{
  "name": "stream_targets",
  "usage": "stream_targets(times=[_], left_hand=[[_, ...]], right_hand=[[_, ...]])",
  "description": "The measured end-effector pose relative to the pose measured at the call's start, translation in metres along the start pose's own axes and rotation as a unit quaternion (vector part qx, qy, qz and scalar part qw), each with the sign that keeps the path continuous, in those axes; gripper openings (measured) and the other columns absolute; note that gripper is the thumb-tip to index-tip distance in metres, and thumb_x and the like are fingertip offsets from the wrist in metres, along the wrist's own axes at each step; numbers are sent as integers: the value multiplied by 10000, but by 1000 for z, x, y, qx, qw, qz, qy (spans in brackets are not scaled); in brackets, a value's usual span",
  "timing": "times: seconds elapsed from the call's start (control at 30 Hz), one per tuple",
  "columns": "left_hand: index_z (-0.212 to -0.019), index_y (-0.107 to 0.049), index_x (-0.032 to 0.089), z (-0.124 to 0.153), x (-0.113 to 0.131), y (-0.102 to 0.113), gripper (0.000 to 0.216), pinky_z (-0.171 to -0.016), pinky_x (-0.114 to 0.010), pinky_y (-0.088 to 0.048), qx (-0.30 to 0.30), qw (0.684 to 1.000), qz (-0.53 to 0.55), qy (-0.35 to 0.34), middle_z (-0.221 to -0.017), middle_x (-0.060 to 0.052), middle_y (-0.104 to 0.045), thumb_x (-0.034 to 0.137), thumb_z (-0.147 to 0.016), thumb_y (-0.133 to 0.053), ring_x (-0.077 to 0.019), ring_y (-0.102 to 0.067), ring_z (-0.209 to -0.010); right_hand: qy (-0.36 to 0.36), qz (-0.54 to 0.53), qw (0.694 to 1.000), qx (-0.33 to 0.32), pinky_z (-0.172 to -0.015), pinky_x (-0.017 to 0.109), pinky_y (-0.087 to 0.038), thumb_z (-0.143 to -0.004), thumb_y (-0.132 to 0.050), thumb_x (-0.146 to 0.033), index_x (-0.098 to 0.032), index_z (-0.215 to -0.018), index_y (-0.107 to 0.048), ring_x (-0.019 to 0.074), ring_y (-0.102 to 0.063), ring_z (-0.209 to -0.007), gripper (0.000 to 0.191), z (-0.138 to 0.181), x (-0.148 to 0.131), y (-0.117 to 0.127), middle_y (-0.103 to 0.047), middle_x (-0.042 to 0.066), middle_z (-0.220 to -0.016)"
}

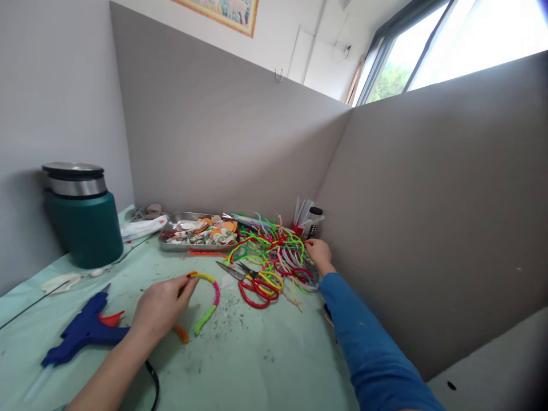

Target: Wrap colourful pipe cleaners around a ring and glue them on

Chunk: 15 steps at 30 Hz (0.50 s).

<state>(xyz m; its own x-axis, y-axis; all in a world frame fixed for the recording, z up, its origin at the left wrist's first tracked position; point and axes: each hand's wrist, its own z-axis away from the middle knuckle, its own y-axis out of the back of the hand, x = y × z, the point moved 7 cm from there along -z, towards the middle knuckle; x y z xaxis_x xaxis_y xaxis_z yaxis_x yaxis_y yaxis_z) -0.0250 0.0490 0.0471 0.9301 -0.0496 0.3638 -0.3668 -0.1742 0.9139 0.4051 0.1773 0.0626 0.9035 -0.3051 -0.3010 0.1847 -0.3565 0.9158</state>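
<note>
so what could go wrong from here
The tangled pile of fuzzy strips could drag along if the right hand pulls one strand from its edge. The two pairs of scissors lie against that pile, so they might shift or prick a finger. The blue glue gun lies near the left hand; if hot, which I can't tell, its tip could burn.

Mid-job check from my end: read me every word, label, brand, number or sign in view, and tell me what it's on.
Legible text: none.
Black-capped bottle: pale marks on its dark side, too small to read.
White packet: small red marks, too blurred to make out.
Teal jar, blue glue gun: no lettering that I can see.
</note>
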Motion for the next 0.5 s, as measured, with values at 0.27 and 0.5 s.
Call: stream_targets(times=[0.27,0.5], left_hand=[[-689,-598,219,1,3,3,414,-539,-246,-257,4,1000,-3,1,-638,-41,-631,482,-835,-313,-174,-546,-608],[-634,-566,221,2,3,6,425,-520,-247,-239,8,1000,2,3,-603,-34,-614,506,-828,-317,-172,-531,-576]], right_hand=[[-46,-24,998,40,-577,191,-422,-775,-471,-359,-267,-1002,-686,178,-637,-819,326,-10,20,31,-689,37,-982],[-20,34,997,66,-643,247,-427,-829,-382,-355,-291,-1086,-642,208,-610,-904,372,8,17,58,-661,38,-1055]])
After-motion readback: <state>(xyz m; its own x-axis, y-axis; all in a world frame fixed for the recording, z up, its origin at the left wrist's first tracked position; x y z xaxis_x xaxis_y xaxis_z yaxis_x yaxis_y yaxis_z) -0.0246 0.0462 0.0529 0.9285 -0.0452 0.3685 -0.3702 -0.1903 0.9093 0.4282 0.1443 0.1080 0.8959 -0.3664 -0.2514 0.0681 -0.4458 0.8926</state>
